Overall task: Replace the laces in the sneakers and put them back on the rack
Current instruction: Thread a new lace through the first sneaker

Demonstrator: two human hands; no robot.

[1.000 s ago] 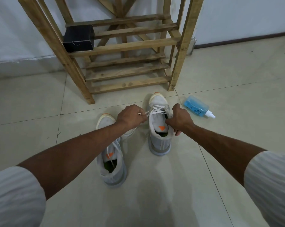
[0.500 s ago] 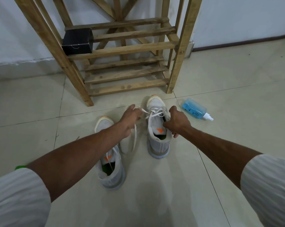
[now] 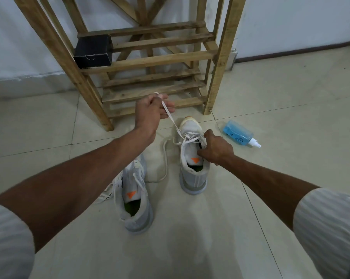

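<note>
Two light grey sneakers with orange tongue tabs stand on the tiled floor. The right sneaker (image 3: 192, 174) is the farther one; my right hand (image 3: 215, 149) grips its collar on the right side. My left hand (image 3: 151, 112) is raised above and left of that shoe, shut on its white lace (image 3: 171, 119), which runs taut down to the eyelets. A slack loop of the lace lies on the floor left of the shoe. The left sneaker (image 3: 137, 206) sits nearer, partly under my left forearm, with loose laces.
A wooden shoe rack (image 3: 156, 59) stands against the wall just beyond the shoes, with a black box (image 3: 93, 51) on its left side. A blue spray bottle (image 3: 239, 133) lies on the floor to the right of the far sneaker.
My left hand has risen up and away from the far sneaker, drawing the white lace out taut. My right hand has kept its hold on the shoe.
</note>
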